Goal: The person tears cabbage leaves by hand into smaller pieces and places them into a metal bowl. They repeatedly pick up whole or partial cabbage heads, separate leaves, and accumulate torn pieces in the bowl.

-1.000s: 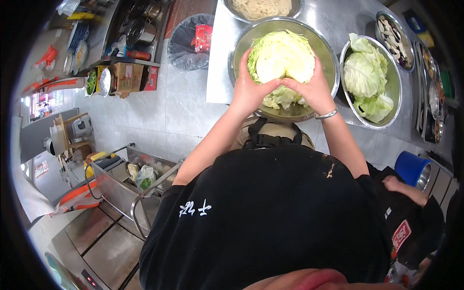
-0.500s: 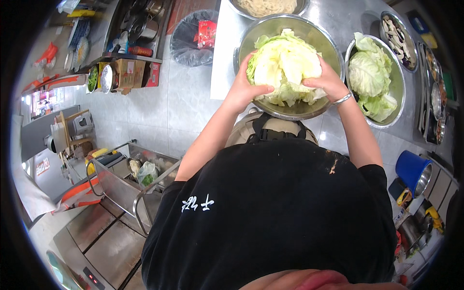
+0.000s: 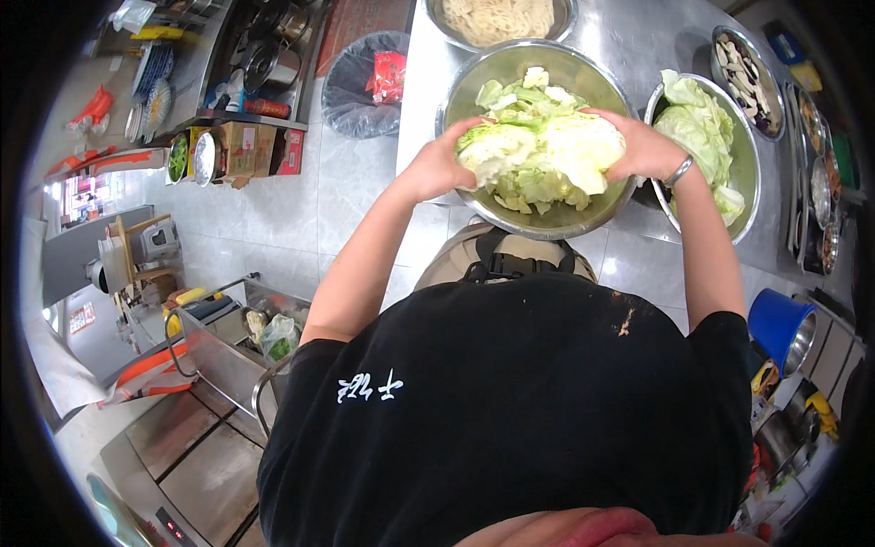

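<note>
Above a large steel bowl [image 3: 588, 77] at the table's near edge, my two hands grip a pale green cabbage [image 3: 545, 141] from opposite sides. It is split down the middle, with its torn inner layers turned up. My left hand [image 3: 436, 166] is wrapped round the left part, thumb toward me. On the right part, my right hand [image 3: 645, 150], with a silver bangle at the wrist, holds with its fingers over the far side. Loose cabbage leaves [image 3: 540, 190] lie in the bowl beneath. Whether the two parts are still joined, I cannot tell.
To the right, another steel bowl [image 3: 749, 169] holds whole cabbage [image 3: 700, 128]. Behind stands a bowl of pale noodles [image 3: 497, 18]. A dish of sliced vegetables [image 3: 743, 73] sits at the far right. Left of the table is a lined bin [image 3: 346, 100]; a metal cart [image 3: 219, 351] stands at the lower left.
My hands have moved apart and turned outward, and the cabbage has opened from a rounded head into two spread parts. More loose leaves show in the bowl below.
</note>
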{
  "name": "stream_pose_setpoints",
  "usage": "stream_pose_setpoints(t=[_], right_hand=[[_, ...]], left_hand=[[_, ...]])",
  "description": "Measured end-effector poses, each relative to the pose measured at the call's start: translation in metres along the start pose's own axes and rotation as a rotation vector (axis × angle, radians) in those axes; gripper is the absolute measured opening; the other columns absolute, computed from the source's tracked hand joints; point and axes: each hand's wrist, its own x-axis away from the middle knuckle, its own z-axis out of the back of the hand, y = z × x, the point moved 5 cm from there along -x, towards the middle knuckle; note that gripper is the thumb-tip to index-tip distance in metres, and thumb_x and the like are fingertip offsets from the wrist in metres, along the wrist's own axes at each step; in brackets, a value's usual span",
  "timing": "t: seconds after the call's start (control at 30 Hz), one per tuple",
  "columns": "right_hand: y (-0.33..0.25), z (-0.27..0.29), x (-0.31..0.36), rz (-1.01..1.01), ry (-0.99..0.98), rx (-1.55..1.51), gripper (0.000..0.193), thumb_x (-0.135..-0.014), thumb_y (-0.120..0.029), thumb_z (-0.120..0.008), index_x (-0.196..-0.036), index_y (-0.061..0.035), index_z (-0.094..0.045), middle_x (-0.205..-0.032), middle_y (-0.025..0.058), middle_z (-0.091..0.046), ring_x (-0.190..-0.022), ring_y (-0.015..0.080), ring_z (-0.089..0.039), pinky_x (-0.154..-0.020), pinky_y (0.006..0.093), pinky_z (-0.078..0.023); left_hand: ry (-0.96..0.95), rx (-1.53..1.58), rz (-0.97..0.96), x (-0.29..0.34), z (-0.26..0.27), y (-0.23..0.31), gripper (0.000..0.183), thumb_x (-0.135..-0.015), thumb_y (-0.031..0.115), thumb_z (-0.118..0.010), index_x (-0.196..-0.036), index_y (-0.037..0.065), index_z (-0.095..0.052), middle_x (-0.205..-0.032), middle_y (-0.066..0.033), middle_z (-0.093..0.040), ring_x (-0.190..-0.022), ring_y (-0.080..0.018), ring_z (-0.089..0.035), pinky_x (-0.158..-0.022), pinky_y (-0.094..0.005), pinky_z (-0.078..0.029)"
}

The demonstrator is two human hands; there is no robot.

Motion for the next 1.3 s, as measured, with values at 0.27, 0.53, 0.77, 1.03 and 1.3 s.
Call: stream_pose_setpoints(t=[0.27, 0.53, 0.77, 1.03, 1.3], right_hand=[[0.000, 0.003, -0.008, -0.184, 0.122, 0.544, 0.094, -0.073, -0.024, -0.078, -0.154, -0.0229, -0.031, -0.142, 0.0272, -0.047, -0.127, 0.0397, -0.051, -0.109, 0.0430, -0.042], [-0.077, -0.038, -0.041, 0.284, 0.293, 0.295, 0.065, -0.086, -0.043, -0.071, -0.141, -0.0153, -0.050, -0.134, 0.0212, -0.057, -0.119, 0.0378, -0.058, -0.100, 0.0422, -0.047], [-0.062, -0.043, -0.052, 0.346, 0.511, 0.069, 0.033, -0.092, -0.034, -0.067, -0.105, -0.0033, -0.066, -0.076, 0.0174, -0.067, -0.069, 0.0336, -0.065, -0.066, 0.0388, -0.051], [-0.028, -0.064, -0.071, 0.236, 0.412, -0.235, 0.041, -0.100, -0.035, -0.057, -0.113, 0.0029, -0.062, -0.091, 0.0119, -0.067, -0.084, 0.0188, -0.060, -0.079, 0.0316, -0.049], [0.014, -0.090, -0.087, 0.124, 0.346, -0.506, 0.052, -0.101, -0.043, -0.053, -0.122, 0.0035, -0.061, -0.095, 0.0091, -0.066, -0.088, 0.0146, -0.059, -0.083, 0.0278, -0.048]], left_hand=[[0.162, 0.157, -0.009, 0.001, 0.022, 0.004, 0.085, -0.058, 0.001, -0.072, -0.140, 0.008, -0.048, -0.123, -0.0127, -0.062, -0.115, -0.0240, -0.057, -0.100, -0.0305, -0.045], [0.169, -0.015, -0.092, 0.000, -0.017, 0.030, 0.074, -0.068, 0.012, -0.074, -0.137, 0.005, -0.049, -0.120, -0.0198, -0.064, -0.112, -0.0286, -0.062, -0.098, -0.0345, -0.048], [0.178, 0.082, -0.117, -0.001, -0.022, 0.031, 0.064, -0.078, 0.011, -0.072, -0.135, 0.000, -0.046, -0.118, -0.0136, -0.062, -0.110, -0.0201, -0.059, -0.096, -0.0322, -0.047], [0.112, 0.296, 0.003, -0.006, -0.034, 0.000, 0.062, -0.081, 0.009, -0.072, -0.135, -0.002, -0.045, -0.119, -0.0134, -0.061, -0.108, -0.0201, -0.060, -0.095, -0.0323, -0.048], [0.119, 0.320, 0.009, -0.008, -0.040, -0.029, 0.065, -0.079, 0.018, -0.074, -0.136, -0.002, -0.047, -0.119, -0.0162, -0.063, -0.106, -0.0209, -0.062, -0.093, -0.0320, -0.049]])
